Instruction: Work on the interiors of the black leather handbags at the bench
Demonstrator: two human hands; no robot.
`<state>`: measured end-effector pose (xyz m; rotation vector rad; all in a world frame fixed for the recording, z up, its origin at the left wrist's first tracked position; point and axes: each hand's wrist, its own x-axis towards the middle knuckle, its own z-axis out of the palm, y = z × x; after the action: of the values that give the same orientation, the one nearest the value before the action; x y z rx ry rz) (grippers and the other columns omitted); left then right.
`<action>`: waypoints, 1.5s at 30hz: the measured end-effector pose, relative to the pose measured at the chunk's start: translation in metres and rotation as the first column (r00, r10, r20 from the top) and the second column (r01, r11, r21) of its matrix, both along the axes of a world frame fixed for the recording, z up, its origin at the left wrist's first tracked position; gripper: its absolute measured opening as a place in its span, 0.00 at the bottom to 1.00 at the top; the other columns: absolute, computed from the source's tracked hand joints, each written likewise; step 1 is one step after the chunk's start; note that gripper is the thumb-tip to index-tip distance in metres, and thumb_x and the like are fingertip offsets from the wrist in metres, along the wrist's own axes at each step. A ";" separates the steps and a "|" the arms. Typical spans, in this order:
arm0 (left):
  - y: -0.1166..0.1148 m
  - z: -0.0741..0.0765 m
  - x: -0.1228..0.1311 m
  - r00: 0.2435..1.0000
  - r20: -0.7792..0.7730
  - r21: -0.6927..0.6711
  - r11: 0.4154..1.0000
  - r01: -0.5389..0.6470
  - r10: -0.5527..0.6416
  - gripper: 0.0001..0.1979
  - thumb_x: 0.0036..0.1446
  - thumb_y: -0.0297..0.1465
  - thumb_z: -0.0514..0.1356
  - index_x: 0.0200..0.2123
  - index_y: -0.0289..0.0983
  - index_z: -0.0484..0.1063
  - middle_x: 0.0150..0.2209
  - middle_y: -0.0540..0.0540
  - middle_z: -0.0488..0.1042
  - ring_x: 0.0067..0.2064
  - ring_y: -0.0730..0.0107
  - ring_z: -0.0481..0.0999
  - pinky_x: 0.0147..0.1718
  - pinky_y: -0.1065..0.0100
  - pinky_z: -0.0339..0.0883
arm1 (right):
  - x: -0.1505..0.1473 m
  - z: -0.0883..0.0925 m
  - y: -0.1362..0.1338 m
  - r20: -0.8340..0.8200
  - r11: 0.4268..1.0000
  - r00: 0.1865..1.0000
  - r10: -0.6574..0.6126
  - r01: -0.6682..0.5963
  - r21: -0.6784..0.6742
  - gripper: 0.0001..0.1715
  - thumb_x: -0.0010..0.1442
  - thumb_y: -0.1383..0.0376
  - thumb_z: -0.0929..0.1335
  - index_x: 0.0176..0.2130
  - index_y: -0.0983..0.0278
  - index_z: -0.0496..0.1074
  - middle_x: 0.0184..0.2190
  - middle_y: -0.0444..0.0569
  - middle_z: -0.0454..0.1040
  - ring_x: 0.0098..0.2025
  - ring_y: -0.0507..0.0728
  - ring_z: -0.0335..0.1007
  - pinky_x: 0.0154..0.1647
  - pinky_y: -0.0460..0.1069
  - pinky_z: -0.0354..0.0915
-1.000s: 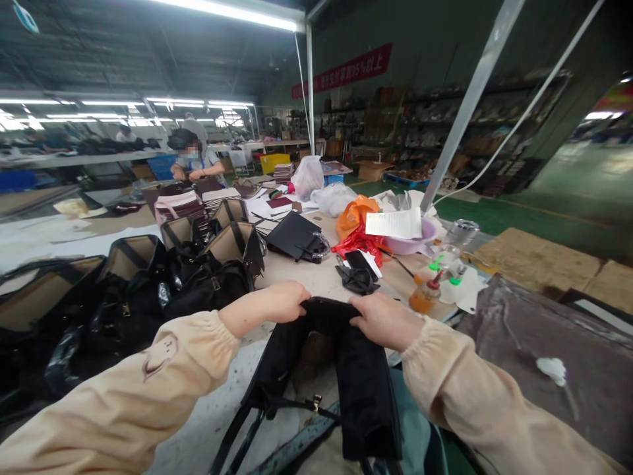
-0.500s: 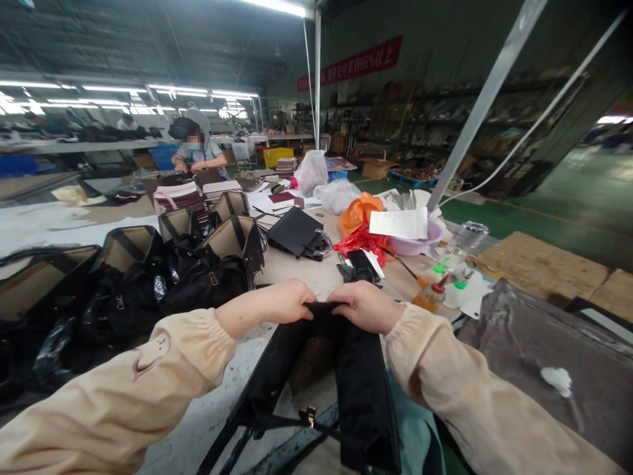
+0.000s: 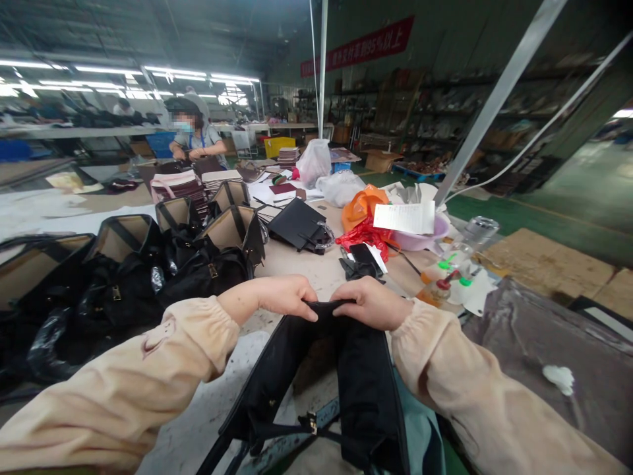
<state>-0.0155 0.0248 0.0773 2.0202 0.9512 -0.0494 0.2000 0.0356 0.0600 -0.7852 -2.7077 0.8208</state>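
Between my hands is a black fabric bag piece, its two long sides running down toward me. My left hand pinches the top edge of it with thumb and fingers. Close beside, my right hand pinches the same edge from the right. Lower down, a strap with a small gold-coloured clasp spans the two sides. The bag's near end runs out of the picture at the bottom.
Several black bags with tan linings stand at left. A flat black bag lies ahead, near a red plastic bag and a purple basin. Bottles stand at right. A co-worker sits across the table.
The camera view has shifted slightly. Both hands keep their pinch on the bag's top edge, and the bag's sides look a little more spread apart.
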 end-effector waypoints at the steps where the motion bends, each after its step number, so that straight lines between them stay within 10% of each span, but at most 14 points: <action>1: 0.000 0.000 0.000 1.000 0.002 0.004 1.000 -0.005 0.005 0.11 0.47 0.35 0.57 0.20 0.33 0.67 0.16 0.56 0.54 0.19 0.81 0.52 0.17 0.77 0.47 | 0.000 0.000 0.000 -0.003 1.000 1.000 -0.006 0.006 -0.001 0.09 0.56 0.65 0.65 0.37 0.64 0.74 0.31 0.44 0.75 0.33 0.51 0.68 0.36 0.44 0.58; 13: 0.001 0.002 0.005 0.997 -0.066 0.118 0.992 0.033 -0.025 0.14 0.50 0.39 0.54 0.22 0.35 0.66 0.16 0.55 0.56 0.19 0.79 0.55 0.18 0.74 0.48 | 0.006 -0.001 -0.002 -0.083 0.996 0.992 -0.093 0.093 -0.003 0.10 0.54 0.65 0.67 0.39 0.64 0.71 0.31 0.43 0.74 0.33 0.50 0.68 0.36 0.43 0.60; 23: -0.017 -0.008 0.012 0.944 -0.186 0.423 0.889 -0.174 0.273 0.19 0.49 0.45 0.54 0.28 0.34 0.72 0.21 0.50 0.69 0.21 0.75 0.62 0.20 0.73 0.50 | 0.010 0.013 -0.042 -0.089 0.898 0.975 -0.203 0.222 0.381 0.10 0.54 0.67 0.67 0.39 0.62 0.69 0.41 0.49 0.67 0.44 0.56 0.61 0.44 0.49 0.60; 45: -0.024 -0.014 0.003 0.959 -0.039 0.352 0.902 -0.250 0.281 0.19 0.44 0.43 0.59 0.35 0.35 0.73 0.29 0.48 0.74 0.28 0.70 0.69 0.28 0.72 0.58 | -0.015 0.006 -0.039 -0.067 0.810 0.967 -0.246 0.243 0.534 0.04 0.57 0.66 0.65 0.34 0.62 0.71 0.32 0.47 0.69 0.39 0.56 0.60 0.43 0.51 0.57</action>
<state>-0.0121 0.0008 0.0628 2.1956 1.3644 0.1909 0.1846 -0.0035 0.0657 -0.9552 -2.5549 -0.0177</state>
